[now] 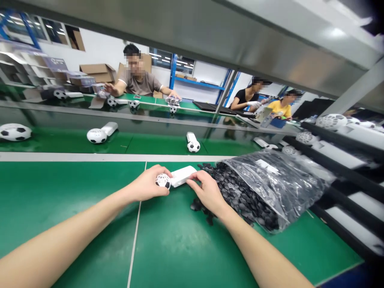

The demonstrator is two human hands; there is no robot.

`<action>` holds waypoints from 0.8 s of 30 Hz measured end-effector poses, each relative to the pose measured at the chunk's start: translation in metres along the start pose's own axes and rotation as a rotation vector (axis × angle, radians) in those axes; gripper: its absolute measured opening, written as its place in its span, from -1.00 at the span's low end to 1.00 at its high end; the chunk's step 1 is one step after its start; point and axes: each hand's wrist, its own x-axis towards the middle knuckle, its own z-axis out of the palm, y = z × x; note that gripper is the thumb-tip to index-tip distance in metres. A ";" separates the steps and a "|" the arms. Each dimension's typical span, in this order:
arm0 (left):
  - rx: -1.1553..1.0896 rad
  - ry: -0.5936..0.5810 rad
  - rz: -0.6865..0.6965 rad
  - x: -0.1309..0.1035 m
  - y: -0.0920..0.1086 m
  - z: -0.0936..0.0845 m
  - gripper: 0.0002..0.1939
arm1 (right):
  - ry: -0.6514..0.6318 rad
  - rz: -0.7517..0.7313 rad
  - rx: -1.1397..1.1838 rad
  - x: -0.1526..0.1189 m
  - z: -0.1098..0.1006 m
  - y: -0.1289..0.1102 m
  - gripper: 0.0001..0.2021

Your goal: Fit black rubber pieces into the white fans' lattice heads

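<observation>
My left hand (150, 184) is closed around the round, football-patterned head of a white device (183, 176). The head shows an open white lattice on top and black patches below. At the other end, my right hand (207, 190) pinches the corner of the device's flat white handle between thumb and fingers. Just right of the handle, small black pieces (237, 196) spill from a clear plastic bag (288, 180) onto the green table (168, 248).
Beyond a pale rail (75, 157), several football-patterned devices lie on a green belt (150, 144). Black trays (339, 170) of white parts are stacked at the right. Three people work at the far side. A metal shelf (192, 32) hangs overhead.
</observation>
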 end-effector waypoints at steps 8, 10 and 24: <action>0.259 0.426 -0.137 0.084 -0.035 -0.039 -0.45 | -0.200 -0.009 -0.264 -0.005 0.002 0.018 -0.72; 0.332 0.447 -0.198 0.097 -0.054 -0.032 -0.36 | -0.243 -0.003 -0.304 -0.006 0.003 0.018 -0.72; 0.730 0.568 -0.298 0.092 -0.106 -0.080 -0.47 | -0.398 0.031 -0.531 -0.007 -0.015 0.005 -0.76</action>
